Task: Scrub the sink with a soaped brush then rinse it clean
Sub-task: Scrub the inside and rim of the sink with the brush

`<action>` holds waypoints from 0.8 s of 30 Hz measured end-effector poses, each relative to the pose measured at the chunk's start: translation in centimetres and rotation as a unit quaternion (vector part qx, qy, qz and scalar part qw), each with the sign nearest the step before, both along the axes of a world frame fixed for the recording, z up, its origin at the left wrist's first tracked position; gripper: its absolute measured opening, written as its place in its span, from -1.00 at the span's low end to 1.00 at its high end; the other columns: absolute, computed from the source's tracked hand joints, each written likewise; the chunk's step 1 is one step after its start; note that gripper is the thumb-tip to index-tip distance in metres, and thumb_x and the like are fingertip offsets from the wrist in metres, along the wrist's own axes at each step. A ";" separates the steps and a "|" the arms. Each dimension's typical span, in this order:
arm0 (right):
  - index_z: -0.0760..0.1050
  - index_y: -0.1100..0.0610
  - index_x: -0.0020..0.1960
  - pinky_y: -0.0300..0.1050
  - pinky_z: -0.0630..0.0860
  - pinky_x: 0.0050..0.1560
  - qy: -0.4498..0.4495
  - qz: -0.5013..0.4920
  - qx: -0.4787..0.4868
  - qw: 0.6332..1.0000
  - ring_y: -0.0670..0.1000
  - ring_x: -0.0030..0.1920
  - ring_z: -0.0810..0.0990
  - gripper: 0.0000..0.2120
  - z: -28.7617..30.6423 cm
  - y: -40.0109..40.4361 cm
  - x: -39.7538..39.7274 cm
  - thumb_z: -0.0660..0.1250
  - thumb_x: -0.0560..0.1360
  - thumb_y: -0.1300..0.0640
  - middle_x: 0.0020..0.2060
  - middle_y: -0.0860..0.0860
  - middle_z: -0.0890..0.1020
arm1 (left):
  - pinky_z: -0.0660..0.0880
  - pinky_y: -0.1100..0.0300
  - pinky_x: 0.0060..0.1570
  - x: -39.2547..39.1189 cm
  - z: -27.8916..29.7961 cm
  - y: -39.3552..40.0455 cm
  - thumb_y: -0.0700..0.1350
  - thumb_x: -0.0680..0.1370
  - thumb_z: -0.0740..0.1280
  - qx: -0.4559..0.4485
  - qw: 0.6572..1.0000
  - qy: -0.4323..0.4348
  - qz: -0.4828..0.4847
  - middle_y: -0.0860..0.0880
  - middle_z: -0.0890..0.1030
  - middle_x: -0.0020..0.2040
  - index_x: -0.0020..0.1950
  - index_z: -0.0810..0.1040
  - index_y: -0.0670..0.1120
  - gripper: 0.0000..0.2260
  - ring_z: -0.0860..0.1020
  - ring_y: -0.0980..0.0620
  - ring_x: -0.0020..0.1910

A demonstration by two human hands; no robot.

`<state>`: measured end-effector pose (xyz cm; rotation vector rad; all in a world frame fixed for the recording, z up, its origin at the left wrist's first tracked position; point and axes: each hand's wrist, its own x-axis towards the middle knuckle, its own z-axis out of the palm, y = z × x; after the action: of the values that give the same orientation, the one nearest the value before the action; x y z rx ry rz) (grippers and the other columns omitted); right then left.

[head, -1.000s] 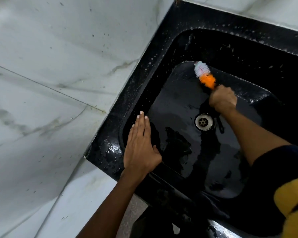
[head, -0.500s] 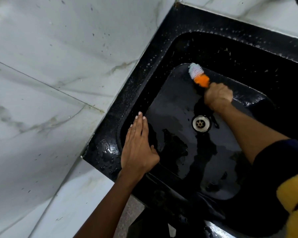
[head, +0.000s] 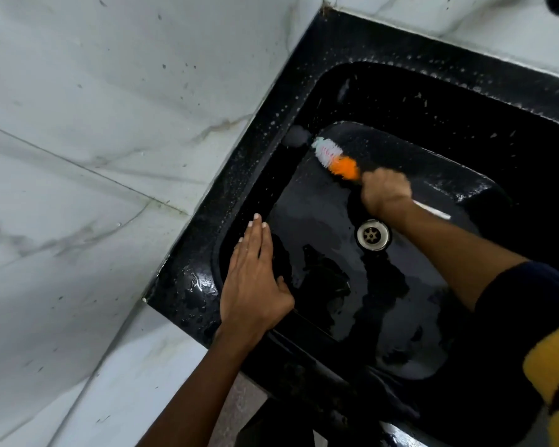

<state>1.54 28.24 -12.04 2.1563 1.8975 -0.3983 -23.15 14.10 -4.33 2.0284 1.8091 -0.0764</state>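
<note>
Sweeping leftward, the brush [head: 334, 158] in the right hand [head: 386, 191]'s tight fist now reaches the sink [head: 265, 130]'s far-left corner; left hand [head: 255, 279] stays flat, scrubbing continues.

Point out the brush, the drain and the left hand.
brush [head: 334, 158], head view, where white bristles meet the orange part.
drain [head: 373, 235], head view, centre of the metal ring.
left hand [head: 251, 279], head view, back of the hand.

I have one view only, from the head camera: it looks steeply down and forward into the black sink [head: 336, 53], close in, tilted so the sink's corner points up.
</note>
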 end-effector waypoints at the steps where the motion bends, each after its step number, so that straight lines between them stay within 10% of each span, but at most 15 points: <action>1: 0.54 0.17 0.18 0.01 0.50 0.05 0.003 0.029 -0.007 1.000 0.21 0.11 0.59 -0.70 0.0 -0.4 0.0 0.09 0.59 0.19 0.10 0.18 0.60 | -0.12 0.10 0.58 0.0 0.0 0.1 -0.04 0.43 0.32 0.003 1.000 0.000 0.000 -0.03 -0.25 0.64 0.64 -0.14 -0.13 -0.09 -0.21 0.07 0.61; 6: 0.49 0.19 0.25 0.07 0.49 0.12 -0.040 -0.092 -0.008 0.995 0.25 0.19 0.55 -0.69 0.9 2.0 3.8 0.18 0.54 0.18 0.18 0.22 0.55 | -0.12 0.12 0.58 0.1 0.1 0.0 -0.06 0.44 0.33 0.001 1.000 -0.007 0.003 -0.02 -0.24 0.64 0.64 -0.13 -0.13 -0.10 -0.20 0.08 0.61; 16: 0.53 0.05 0.14 -0.07 0.46 -0.04 -0.053 0.343 -0.078 0.935 0.09 0.09 0.60 -0.72 1.7 -6.7 -2.8 0.06 0.62 0.12 0.11 0.05 0.60 | -0.04 0.10 0.58 0.0 0.3 -0.3 -0.18 0.45 0.31 0.016 0.997 -0.062 0.041 0.03 -0.13 0.65 0.64 -0.04 -0.12 -0.17 -0.13 0.12 0.59; 24: 0.51 0.06 0.22 -0.06 0.46 0.03 -0.054 0.393 -0.095 0.913 0.11 0.16 0.58 -0.72 1.7 -5.5 -6.4 0.08 0.63 0.10 0.18 0.06 0.58 | 0.11 -0.01 0.56 -0.2 0.3 -0.4 -0.11 0.37 0.12 0.035 0.991 -0.100 0.076 -0.05 0.06 0.64 0.61 0.12 -0.20 -0.22 0.02 0.02 0.61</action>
<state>-4.87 22.70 -10.35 1.1183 2.3285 -0.2663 -23.37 13.73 -3.99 1.8622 1.8528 0.2310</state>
